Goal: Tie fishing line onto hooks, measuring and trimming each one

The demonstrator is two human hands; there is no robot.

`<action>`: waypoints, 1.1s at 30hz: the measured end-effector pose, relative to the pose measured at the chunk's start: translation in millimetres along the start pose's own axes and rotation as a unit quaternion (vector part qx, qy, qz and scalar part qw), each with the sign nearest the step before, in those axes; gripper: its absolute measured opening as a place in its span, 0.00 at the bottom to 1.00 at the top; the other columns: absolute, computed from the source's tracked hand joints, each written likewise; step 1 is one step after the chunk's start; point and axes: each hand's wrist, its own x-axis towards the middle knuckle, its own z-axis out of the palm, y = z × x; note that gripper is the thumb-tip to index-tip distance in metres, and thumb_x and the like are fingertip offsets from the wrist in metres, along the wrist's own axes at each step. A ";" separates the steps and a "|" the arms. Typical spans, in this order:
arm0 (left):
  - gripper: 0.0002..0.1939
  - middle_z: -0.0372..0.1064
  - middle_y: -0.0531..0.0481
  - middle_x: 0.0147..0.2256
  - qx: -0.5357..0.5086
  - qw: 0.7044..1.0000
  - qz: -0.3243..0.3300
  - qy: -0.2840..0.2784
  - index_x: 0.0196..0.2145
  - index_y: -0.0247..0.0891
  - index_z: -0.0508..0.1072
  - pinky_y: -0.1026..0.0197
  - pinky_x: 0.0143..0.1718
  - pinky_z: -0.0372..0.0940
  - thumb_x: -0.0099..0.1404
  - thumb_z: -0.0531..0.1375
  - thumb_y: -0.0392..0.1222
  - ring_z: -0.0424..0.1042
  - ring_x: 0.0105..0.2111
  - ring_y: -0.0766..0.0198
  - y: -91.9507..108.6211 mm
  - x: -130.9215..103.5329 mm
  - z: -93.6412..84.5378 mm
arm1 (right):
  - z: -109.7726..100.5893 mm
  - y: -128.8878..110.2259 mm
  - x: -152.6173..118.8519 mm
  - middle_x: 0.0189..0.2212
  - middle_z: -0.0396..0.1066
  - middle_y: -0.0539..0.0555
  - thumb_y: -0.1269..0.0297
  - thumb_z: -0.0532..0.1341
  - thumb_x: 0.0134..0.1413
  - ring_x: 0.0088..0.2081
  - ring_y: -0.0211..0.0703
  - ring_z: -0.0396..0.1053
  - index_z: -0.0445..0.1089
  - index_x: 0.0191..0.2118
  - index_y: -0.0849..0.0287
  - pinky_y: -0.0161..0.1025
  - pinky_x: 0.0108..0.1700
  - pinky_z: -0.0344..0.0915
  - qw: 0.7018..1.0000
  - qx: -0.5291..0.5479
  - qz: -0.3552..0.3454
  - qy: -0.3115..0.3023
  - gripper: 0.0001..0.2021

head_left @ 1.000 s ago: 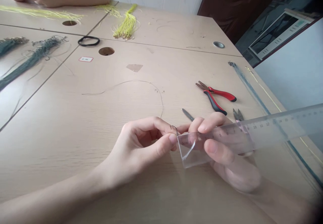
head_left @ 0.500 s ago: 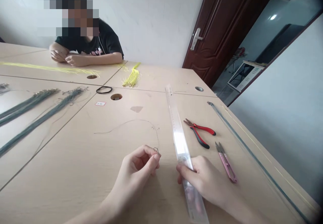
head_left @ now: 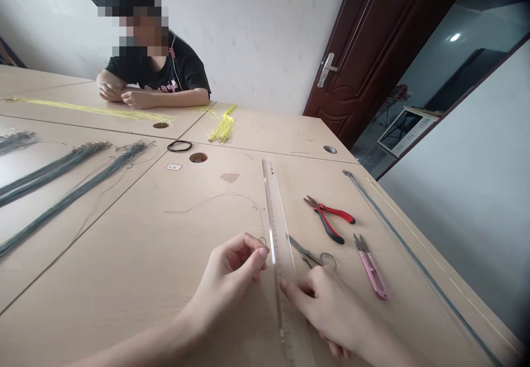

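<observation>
My left hand [head_left: 232, 278] pinches a small metal hook [head_left: 263, 241] tied to a thin line [head_left: 215, 198] that curves away across the table. My right hand [head_left: 331, 314] presses a long clear plastic ruler [head_left: 276, 229] flat on the table, just right of the hook. The ruler runs from my hands toward the far side. Small metal scissors [head_left: 308, 254] lie just beyond my right hand.
Red-and-black pliers [head_left: 329, 218] and pink thread snips [head_left: 371, 267] lie to the right. Dark line bundles [head_left: 74, 190] stretch along the left, a long dark line [head_left: 414, 262] along the right edge. Yellow line bundles [head_left: 221, 127], a black ring [head_left: 179, 145] and another person [head_left: 153, 74] sit at the far side.
The ruler has come down from my raised right hand to lie flat on the table beside the hook. The view has tilted up, showing the person opposite.
</observation>
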 end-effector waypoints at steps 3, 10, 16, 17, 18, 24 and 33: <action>0.12 0.58 0.56 0.20 -0.006 1.000 0.005 -0.003 0.26 0.36 0.65 0.66 0.26 0.54 0.63 0.57 0.46 0.56 0.23 0.69 2.1 -1.4 0.1 | -7.8 -0.7 -5.6 0.10 0.48 0.45 0.43 0.50 0.57 0.10 0.32 0.52 0.48 0.16 0.57 0.30 0.11 0.40 0.998 -0.032 -0.030 0.047 0.27; 0.10 0.58 0.56 0.23 -0.003 0.988 -0.023 -0.152 0.27 0.36 0.66 0.67 0.25 0.52 0.65 0.56 0.42 0.55 0.23 0.70 3.5 -9.5 1.8 | -19.6 -9.7 -20.2 0.22 0.60 0.45 0.51 0.52 0.62 0.19 0.31 0.60 0.65 0.37 0.57 0.29 0.19 0.57 0.953 0.191 -0.232 0.038 0.14; 0.09 0.55 0.57 0.21 0.063 0.975 -0.045 -0.209 0.27 0.36 0.66 0.67 0.22 0.50 0.64 0.54 0.41 0.53 0.22 0.70 4.8 -10.0 2.1 | -15.6 -10.6 -24.1 0.27 0.65 0.47 0.61 0.57 0.61 0.27 0.33 0.66 0.67 0.38 0.55 0.27 0.22 0.64 0.947 0.177 -0.266 0.035 0.05; 0.09 0.54 0.57 0.21 0.077 0.973 -0.042 -0.213 0.27 0.36 0.66 0.67 0.21 0.49 0.64 0.54 0.40 0.52 0.22 0.70 4.7 -9.7 2.0 | -14.6 -10.8 -24.3 0.27 0.65 0.48 0.64 0.57 0.61 0.28 0.33 0.66 0.67 0.37 0.56 0.26 0.22 0.64 0.946 0.169 -0.273 0.040 0.04; 0.08 0.53 0.57 0.20 0.087 0.972 -0.037 -0.216 0.27 0.36 0.66 0.67 0.21 0.49 0.63 0.54 0.40 0.52 0.22 0.70 4.7 -9.5 1.9 | -13.6 -10.9 -24.3 0.28 0.66 0.48 0.66 0.57 0.60 0.29 0.33 0.66 0.67 0.35 0.56 0.26 0.23 0.65 0.944 0.166 -0.281 0.046 0.03; 0.11 0.48 0.59 0.16 0.042 0.978 -0.070 -0.192 0.27 0.37 0.67 0.67 0.16 0.42 0.64 0.55 0.44 0.45 0.17 0.72 8.2 -8.5 1.4 | -8.2 -7.2 -21.4 0.31 0.65 0.48 0.68 0.56 0.62 0.31 0.34 0.67 0.67 0.37 0.55 0.27 0.25 0.67 0.921 0.186 -0.333 0.081 0.03; 0.08 0.49 0.60 0.16 0.061 0.991 0.010 -0.119 0.26 0.38 0.67 0.69 0.14 0.41 0.63 0.56 0.40 0.46 0.15 0.74 10.8 -11.2 4.0 | -8.9 -4.5 -23.3 0.31 0.66 0.50 0.59 0.55 0.63 0.29 0.36 0.66 0.67 0.41 0.54 0.32 0.24 0.65 0.918 0.218 -0.316 0.102 0.07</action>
